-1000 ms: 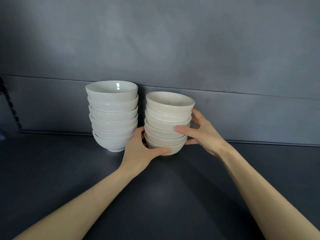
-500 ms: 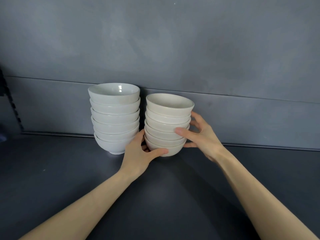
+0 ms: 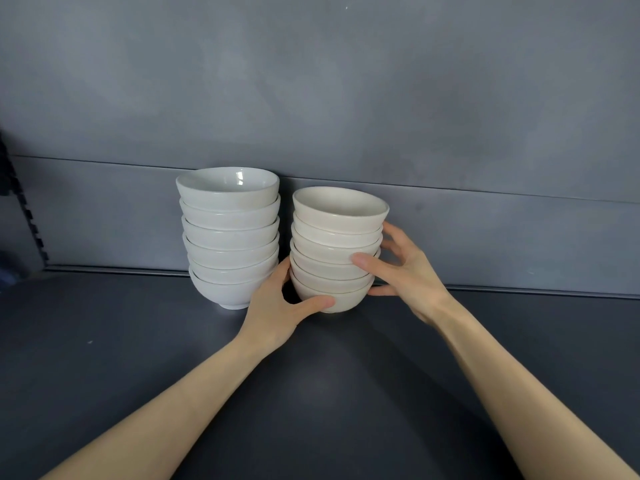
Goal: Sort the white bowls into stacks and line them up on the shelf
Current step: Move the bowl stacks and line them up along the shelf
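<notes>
Two stacks of several white bowls stand side by side on the dark grey shelf [image 3: 138, 358], close to the back wall. The left stack [image 3: 230, 233] is cool white and slightly taller. The right stack [image 3: 337, 247] is creamier and lower. My left hand [image 3: 277, 306] cups the bottom bowl of the right stack from its left side, thumb across the front. My right hand [image 3: 403, 271] holds the same stack from the right, thumb pressed on a middle bowl, fingers spread behind. The stack rests on the shelf.
A grey back wall [image 3: 346, 98] with a raised ledge runs behind the stacks. A notched upright rail [image 3: 24, 206] stands at the far left edge. The two stacks stand a narrow gap apart.
The right stack and both hands stay almost in place. My right hand's fingers have spread a little behind the stack.
</notes>
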`<state>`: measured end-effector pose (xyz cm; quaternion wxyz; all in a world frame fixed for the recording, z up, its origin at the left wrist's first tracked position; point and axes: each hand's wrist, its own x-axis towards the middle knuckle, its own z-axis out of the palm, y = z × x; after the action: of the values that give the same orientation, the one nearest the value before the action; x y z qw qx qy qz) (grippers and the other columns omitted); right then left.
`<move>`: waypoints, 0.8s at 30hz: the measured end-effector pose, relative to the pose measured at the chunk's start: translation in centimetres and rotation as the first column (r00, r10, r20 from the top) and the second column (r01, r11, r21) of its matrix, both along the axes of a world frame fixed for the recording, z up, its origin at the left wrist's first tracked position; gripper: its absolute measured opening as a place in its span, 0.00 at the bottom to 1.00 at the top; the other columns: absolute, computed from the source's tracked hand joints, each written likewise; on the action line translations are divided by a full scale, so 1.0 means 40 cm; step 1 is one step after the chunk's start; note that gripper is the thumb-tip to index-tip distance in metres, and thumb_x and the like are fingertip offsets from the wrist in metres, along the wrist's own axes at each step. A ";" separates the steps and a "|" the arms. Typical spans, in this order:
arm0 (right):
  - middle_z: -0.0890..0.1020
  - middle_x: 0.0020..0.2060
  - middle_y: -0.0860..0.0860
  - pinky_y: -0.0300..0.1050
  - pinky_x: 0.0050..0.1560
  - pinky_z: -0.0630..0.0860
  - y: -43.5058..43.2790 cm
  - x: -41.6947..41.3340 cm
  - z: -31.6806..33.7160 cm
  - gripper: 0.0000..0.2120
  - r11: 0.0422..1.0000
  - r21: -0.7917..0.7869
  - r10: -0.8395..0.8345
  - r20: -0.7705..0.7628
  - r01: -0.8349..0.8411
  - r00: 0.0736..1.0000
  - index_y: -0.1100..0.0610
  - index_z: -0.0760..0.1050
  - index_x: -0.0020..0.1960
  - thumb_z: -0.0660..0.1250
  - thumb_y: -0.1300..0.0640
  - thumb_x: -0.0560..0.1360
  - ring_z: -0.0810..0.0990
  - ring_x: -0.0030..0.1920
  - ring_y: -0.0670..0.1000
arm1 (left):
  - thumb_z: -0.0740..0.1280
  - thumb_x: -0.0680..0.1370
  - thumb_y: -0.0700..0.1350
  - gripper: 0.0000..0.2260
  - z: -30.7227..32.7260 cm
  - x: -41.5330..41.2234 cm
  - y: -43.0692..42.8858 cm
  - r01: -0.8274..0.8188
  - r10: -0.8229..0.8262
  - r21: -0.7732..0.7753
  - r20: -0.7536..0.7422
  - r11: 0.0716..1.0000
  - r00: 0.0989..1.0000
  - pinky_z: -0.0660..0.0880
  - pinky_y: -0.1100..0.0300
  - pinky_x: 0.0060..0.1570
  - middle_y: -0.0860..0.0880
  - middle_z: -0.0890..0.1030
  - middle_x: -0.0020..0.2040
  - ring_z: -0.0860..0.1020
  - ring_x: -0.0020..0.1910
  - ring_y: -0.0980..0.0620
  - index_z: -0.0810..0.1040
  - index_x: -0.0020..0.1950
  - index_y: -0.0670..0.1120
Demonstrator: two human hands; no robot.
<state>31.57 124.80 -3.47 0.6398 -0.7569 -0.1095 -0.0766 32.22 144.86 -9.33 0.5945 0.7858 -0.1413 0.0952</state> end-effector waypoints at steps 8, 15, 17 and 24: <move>0.75 0.59 0.38 0.56 0.51 0.82 0.003 -0.002 0.001 0.35 1.000 0.002 -0.011 0.002 0.011 1.000 0.44 0.64 0.72 0.75 0.54 0.69 0.78 0.56 0.43 | 0.78 0.65 0.52 0.39 -0.001 0.006 0.004 -0.021 0.021 -0.010 -0.008 1.000 1.000 0.66 0.56 0.70 0.57 0.74 0.68 0.69 0.69 0.57 0.66 0.73 0.52; 0.75 0.58 0.38 0.55 0.50 0.82 0.002 -0.004 0.001 0.36 1.000 -0.006 -0.012 0.006 0.012 1.000 0.44 0.64 0.72 0.75 0.54 0.69 0.78 0.55 0.42 | 0.77 0.66 0.51 0.38 0.001 0.005 0.004 -0.026 0.026 0.004 -0.002 1.000 1.000 0.66 0.59 0.68 0.56 0.74 0.68 0.70 0.68 0.57 0.67 0.73 0.51; 0.75 0.58 0.38 0.54 0.49 0.82 0.002 -0.004 0.001 0.36 1.000 -0.011 -0.013 0.007 0.013 1.000 0.44 0.63 0.72 0.75 0.53 0.69 0.78 0.54 0.41 | 0.77 0.66 0.51 0.38 0.002 0.004 0.003 -0.028 0.028 0.008 0.003 1.000 1.000 0.65 0.60 0.68 0.56 0.74 0.68 0.69 0.68 0.57 0.66 0.74 0.51; 0.74 0.56 0.36 0.49 0.48 0.83 0.000 -0.005 0.002 0.35 0.999 -0.032 -0.012 0.000 0.012 1.000 0.42 0.63 0.72 0.75 0.53 0.70 0.78 0.52 0.40 | 0.77 0.67 0.51 0.38 0.000 0.007 0.004 -0.025 0.025 0.011 0.004 1.000 1.000 0.65 0.63 0.65 0.57 0.73 0.68 0.69 0.69 0.58 0.65 0.74 0.52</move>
<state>31.39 124.81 -3.41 0.6270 -0.7678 -0.1060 -0.0787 32.52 145.00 -9.34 0.5887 0.7905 -0.1335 0.1034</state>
